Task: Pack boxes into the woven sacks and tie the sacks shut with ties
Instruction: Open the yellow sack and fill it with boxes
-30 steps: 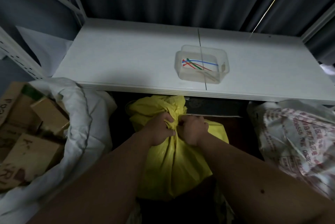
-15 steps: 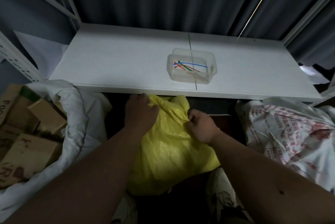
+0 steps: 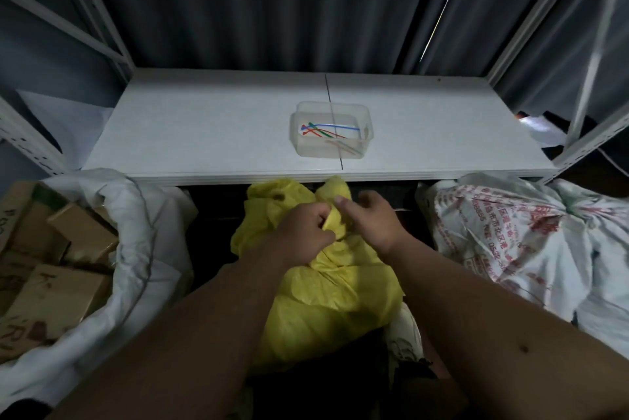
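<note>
A yellow woven sack point(image 3: 326, 297) stands on the floor below the shelf edge, its mouth bunched into folds at the top. My left hand point(image 3: 301, 232) grips the gathered neck fabric in a fist. My right hand point(image 3: 371, 220) pinches the fabric just to the right, thumb and fingers curled on it. A clear plastic tub point(image 3: 331, 128) on the white shelf point(image 3: 204, 133) holds several coloured ties point(image 3: 323, 129). What is inside the yellow sack is hidden.
An open white sack point(image 3: 136, 249) at the left holds several cardboard boxes point(image 3: 51, 287). A white sack with red print point(image 3: 524, 242) lies at the right. Grey shelf uprights frame both sides, and dark curtains hang behind.
My hands, spread apart on the sack mouth half a second ago, have come back together at its neck, bunching the fabric. The camera has tilted up a little.
</note>
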